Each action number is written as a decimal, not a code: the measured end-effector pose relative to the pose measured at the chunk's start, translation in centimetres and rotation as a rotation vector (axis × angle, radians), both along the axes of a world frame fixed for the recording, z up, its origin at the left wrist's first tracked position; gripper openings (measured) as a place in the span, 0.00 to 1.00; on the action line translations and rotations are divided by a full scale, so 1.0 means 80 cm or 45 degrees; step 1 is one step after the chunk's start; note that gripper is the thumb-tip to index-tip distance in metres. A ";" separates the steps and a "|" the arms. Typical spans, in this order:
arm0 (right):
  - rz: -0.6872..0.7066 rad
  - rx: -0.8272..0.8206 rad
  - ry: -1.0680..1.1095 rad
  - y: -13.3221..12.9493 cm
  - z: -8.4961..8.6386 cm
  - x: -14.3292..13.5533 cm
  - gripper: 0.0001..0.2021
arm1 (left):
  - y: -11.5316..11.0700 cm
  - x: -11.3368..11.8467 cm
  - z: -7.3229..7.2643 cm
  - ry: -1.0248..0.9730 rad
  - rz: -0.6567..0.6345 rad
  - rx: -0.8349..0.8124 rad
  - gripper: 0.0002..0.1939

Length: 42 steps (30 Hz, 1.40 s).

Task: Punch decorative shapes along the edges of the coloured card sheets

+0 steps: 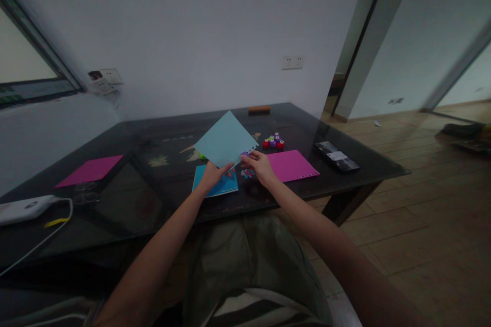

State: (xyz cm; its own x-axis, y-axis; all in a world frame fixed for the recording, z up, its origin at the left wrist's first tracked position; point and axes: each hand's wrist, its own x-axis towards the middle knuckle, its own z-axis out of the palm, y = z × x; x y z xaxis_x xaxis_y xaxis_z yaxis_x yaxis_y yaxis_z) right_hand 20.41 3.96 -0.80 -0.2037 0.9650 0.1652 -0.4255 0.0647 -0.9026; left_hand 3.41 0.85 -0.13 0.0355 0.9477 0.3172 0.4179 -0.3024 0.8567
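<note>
A light blue sheet with punched holes along one edge is raised above the dark table, its corner pointing away. My left hand grips its lower left edge, thumb on top. At the sheet's right corner, my right hand pinches a small purple punch at the edge. Beneath lies a blue sheet with holes, and a pink sheet with holes is to the right. Between them sits a small heap of colourful pieces. Several red, purple and green punches stand farther back.
On the dark glossy table are another pink sheet at left, a white power strip with a cable, a black case at right, and a brown bar near the wall.
</note>
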 end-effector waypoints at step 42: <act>0.007 0.013 0.024 0.005 -0.005 -0.002 0.17 | -0.003 0.002 0.004 -0.009 -0.011 -0.012 0.10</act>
State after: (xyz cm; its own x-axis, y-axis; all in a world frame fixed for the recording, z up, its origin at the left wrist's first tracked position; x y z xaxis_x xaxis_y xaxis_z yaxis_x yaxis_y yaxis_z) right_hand 20.25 4.32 -1.19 -0.2054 0.9622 0.1788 -0.4431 0.0715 -0.8936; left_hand 3.54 0.62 0.22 0.0419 0.9503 0.3087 0.4092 -0.2981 0.8624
